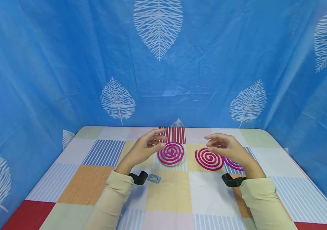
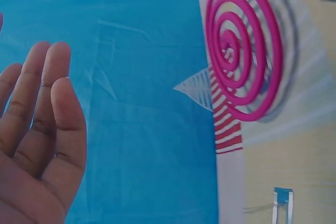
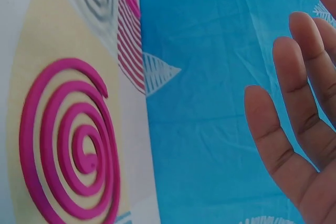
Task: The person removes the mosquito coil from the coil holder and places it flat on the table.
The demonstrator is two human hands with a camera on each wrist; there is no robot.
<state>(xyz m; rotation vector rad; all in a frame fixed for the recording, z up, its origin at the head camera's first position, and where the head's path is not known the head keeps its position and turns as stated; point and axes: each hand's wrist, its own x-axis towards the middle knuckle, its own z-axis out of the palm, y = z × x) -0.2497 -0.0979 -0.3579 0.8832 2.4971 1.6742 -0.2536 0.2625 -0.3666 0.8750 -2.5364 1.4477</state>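
Observation:
My left hand (image 1: 141, 149) hovers over the table with loosely bent fingers, holding nothing. Just right of its fingertips is a magenta mosquito coil (image 1: 171, 153), raised above the cloth and casting a shadow; in the left wrist view this coil (image 2: 257, 30) shows a bit of metal at its centre. My right hand (image 1: 230, 149), also relaxed and holding nothing, is above a second mosquito coil (image 1: 206, 163), which lies flat. A third coil (image 1: 232, 165) beside it is partly hidden by that hand. Below the left hand lies a small metal coil stand (image 1: 154, 179) with a thin upright spike.
A patchwork cloth (image 1: 169, 191) covers the table. Blue sheeting (image 1: 180, 80) with white leaf prints hangs behind the table and along both sides. A dark wrist camera (image 1: 139, 178) is strapped to the left wrist, another camera (image 1: 232, 181) to the right.

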